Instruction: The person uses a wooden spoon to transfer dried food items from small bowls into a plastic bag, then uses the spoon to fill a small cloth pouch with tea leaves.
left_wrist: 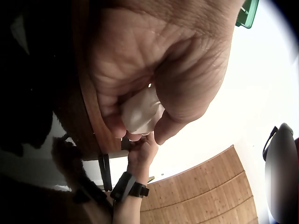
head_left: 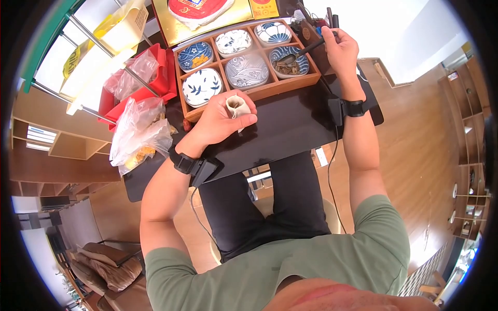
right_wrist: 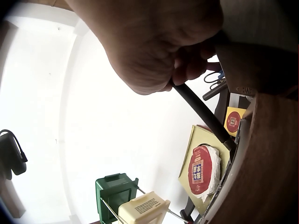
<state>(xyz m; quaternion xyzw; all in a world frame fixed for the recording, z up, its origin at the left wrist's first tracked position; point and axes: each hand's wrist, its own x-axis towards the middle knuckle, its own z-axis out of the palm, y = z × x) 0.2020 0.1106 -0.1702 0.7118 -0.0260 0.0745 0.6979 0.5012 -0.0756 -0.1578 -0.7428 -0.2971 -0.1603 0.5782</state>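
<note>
My left hand [head_left: 218, 120] holds a small off-white pouch [head_left: 237, 107] upright, its mouth open, between thumb and fingers. It is just in front of a divided wooden box [head_left: 280, 88]. My right hand [head_left: 342, 51] grips the dark handle of a spoon [head_left: 313, 46]. The spoon's far end dips into a blue patterned dish [head_left: 278, 51] in the box's front right compartment, among brown dried pieces [head_left: 288, 68]. In the right wrist view the spoon handle [right_wrist: 201, 109] slants down from the curled fingers. The left wrist view shows the pouch [left_wrist: 141, 112] pinched, its inside hidden.
Other compartments hold patterned dishes, among them a leaf-patterned one [head_left: 201, 87] and one with orange pieces [head_left: 195, 55]. Left stand a red bin [head_left: 170, 85] and plastic bags [head_left: 136, 129]. A round red-wrapped cake [head_left: 199, 9] lies behind the box. Wrist cables hang past the table edge.
</note>
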